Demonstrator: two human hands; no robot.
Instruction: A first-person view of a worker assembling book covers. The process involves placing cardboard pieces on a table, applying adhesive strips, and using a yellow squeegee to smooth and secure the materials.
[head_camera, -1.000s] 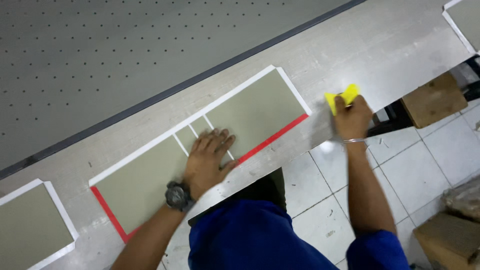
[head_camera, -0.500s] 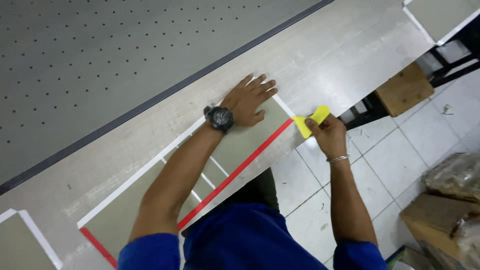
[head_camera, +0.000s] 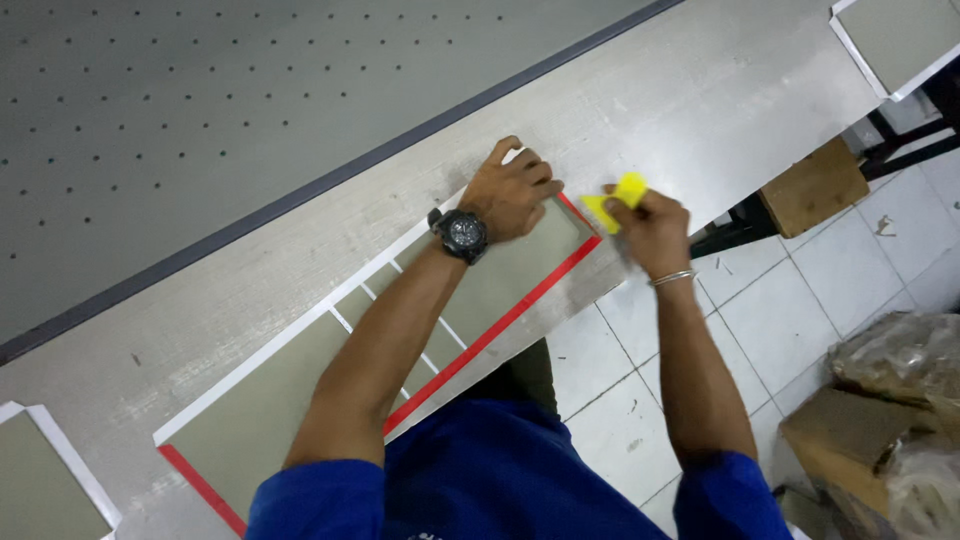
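A long grey-green board (head_camera: 290, 400) edged in white and red tape lies on the pale workbench (head_camera: 640, 90). My left hand (head_camera: 512, 192), with a black watch on its wrist, presses down on the board's right end, fingers curled at the top corner. My right hand (head_camera: 650, 225) grips a small yellow scraper (head_camera: 618, 198) right at the board's red-taped right edge. A silver bangle sits on that wrist.
A dark perforated panel (head_camera: 200, 110) fills the far side beyond the bench. More taped boards lie at the top right (head_camera: 895, 35) and bottom left (head_camera: 40, 480). A wooden stool (head_camera: 815, 185) and bagged cardboard boxes (head_camera: 880, 420) stand on the tiled floor at right.
My left hand has slid from the middle of the board to its right end. My right hand with the yellow scraper has closed in on that same end.
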